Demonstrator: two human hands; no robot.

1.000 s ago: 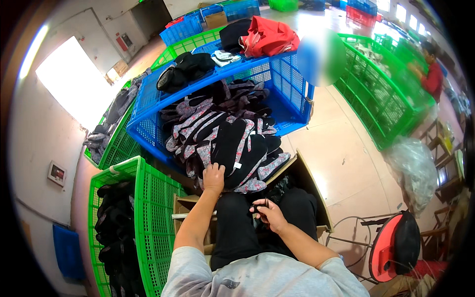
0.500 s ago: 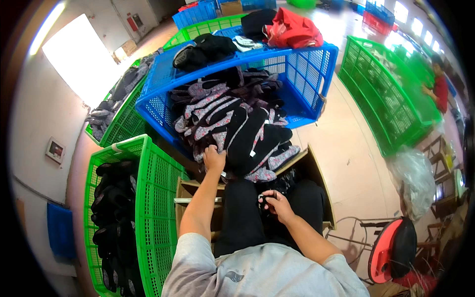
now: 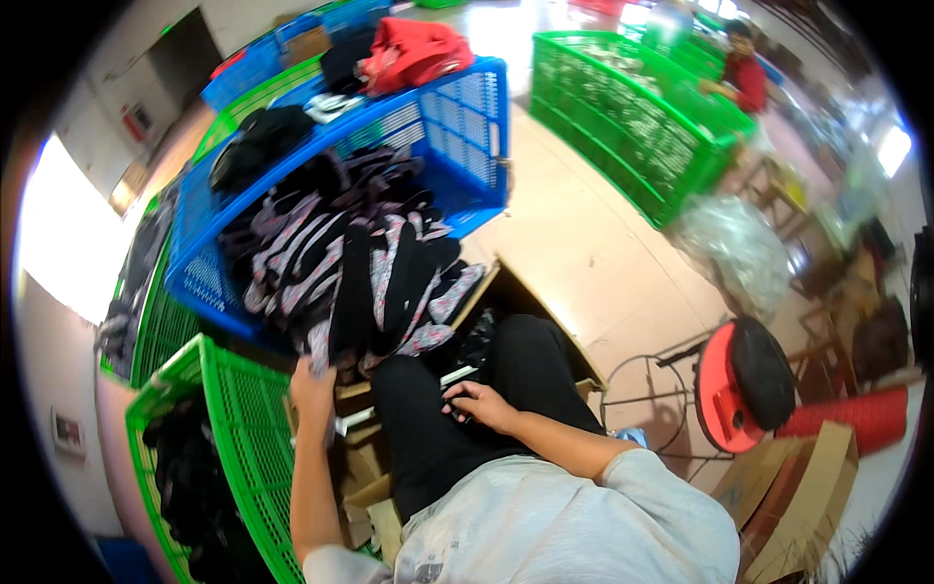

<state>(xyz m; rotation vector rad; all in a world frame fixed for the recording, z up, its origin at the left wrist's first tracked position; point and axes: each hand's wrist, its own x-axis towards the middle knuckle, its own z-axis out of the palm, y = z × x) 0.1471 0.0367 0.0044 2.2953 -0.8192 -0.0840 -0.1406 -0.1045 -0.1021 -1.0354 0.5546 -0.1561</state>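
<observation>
My left hand (image 3: 312, 387) is at the near left edge of a heap of black and floral-patterned fabric pieces (image 3: 375, 277). Its fingers are closed on the tip of a floral fabric piece (image 3: 319, 343). The heap spills toward me out of a blue plastic crate (image 3: 457, 146) lying on its side. Over my lap, my right hand (image 3: 483, 405) is curled round a small dark tool (image 3: 461, 411), mostly hidden by the fingers and blurred. A pale bar (image 3: 360, 419) runs across the wooden box frame at my knees.
A green crate (image 3: 238, 428) of dark items stands at my left. A red and black stool (image 3: 730, 389) and cardboard (image 3: 788, 496) are on the right. Beyond lie a clear plastic bag (image 3: 735, 253) and a long green crate (image 3: 623, 127), with a person in red (image 3: 747, 83) beside it.
My view has turned to the right, so the crates sit further left. My left hand has drawn back from the heap and closed on a floral piece. My right hand stays over my lap.
</observation>
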